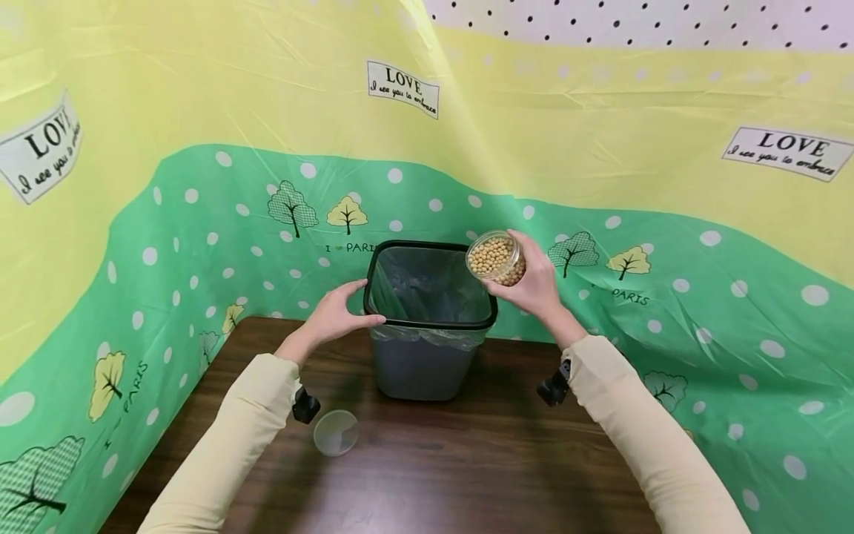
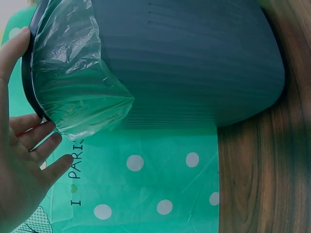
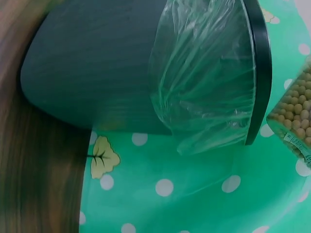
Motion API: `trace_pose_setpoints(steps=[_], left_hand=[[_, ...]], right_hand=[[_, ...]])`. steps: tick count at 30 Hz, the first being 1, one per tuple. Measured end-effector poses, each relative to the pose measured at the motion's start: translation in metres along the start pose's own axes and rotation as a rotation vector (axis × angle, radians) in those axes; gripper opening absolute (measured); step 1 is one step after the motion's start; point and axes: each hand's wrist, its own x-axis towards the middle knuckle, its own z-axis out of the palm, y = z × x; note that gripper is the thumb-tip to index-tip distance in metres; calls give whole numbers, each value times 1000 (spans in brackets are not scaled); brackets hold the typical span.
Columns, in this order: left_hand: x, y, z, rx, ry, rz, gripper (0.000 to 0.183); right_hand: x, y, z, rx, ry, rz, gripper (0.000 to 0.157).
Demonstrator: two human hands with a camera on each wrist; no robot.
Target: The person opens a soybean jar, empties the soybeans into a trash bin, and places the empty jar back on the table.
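Grey bin (image 1: 427,367) standing upright on the brown table (image 1: 440,467), clear liner (image 2: 73,92) folded over its black rim! Round at the bin's nine o'clock, the left hand (image 1: 333,313) touches that rim, fingers spread and fairly straight. Up at two o'clock, the right hand (image 1: 536,285) grips a clear jar (image 1: 512,276), fingers and thumb wrapped about it, and it's tilted, mouth towards ten, pale round beans (image 1: 491,254) inside! Between seven and eight, one clear disc (image 1: 336,433) lies on the wood.

Both arms (image 1: 230,430) extd fwd, L fingers (image 2: 57,169) spread, R fingers (image 1: 525,246) higher & curled.
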Motion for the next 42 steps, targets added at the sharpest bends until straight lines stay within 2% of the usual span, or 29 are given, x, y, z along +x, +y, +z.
trace_pose_setpoints(steps=[9,13,19,33,42], left_hand=[[1,2,-1,-43,-10,-17,90],[1,2,-2,-61,-14,-24,90],[1,2,-2,-65,-14,-21,89],[3,2,0,-62,-18,-27,89],[0,2,-1,-59,-23,-41,90]], right_hand=[[11,8,1,-79,-167,-172,88],[13,10,1,-133,-219,-278,91],[14,16,1,-172,-230,-412,89],[24,23,2,-227,-228,-579,90],[33,20,7,-260,-270,-676,90]])
